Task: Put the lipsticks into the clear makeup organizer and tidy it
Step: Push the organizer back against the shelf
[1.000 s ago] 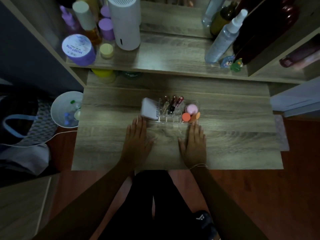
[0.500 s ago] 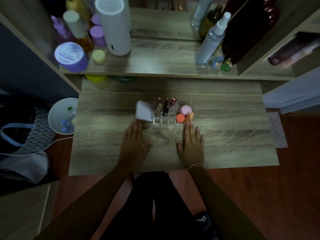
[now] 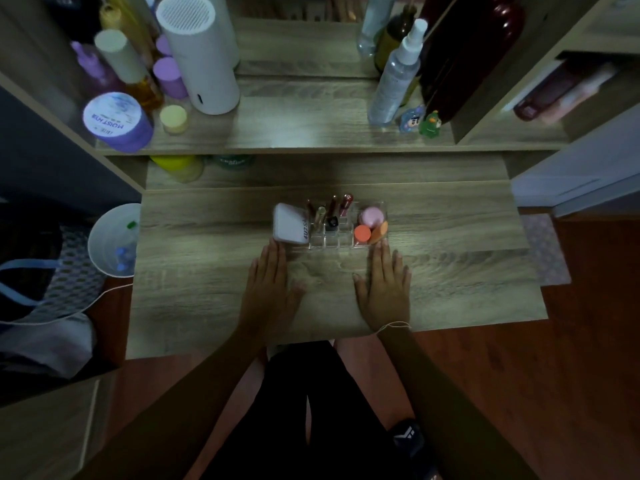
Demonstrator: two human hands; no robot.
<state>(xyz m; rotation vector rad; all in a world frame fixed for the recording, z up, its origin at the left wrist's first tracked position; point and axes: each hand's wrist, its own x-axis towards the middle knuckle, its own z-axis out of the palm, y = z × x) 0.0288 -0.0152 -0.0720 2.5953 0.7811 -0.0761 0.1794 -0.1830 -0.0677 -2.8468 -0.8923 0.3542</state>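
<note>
both my hands lay flat and empty on the desk [image 3: 450, 271], fingers spread, my left hand [image 3: 268, 289] just below the white case [image 3: 289, 224], my right hand [image 3: 384, 289] below the sponges [image 3: 369, 226]. the clear makeup organizer [image 3: 329, 240] sat just beyond, lipsticks [image 3: 332, 211] upright in its slots. i judged it light, rigid, slick plastic, likely to slide; best pinched by its two end walls.

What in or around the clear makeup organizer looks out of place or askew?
The white compact leans tilted at the left end of the organizer, not seated flat. The lipsticks stand at differing angles. Nothing looks spilled.
</note>
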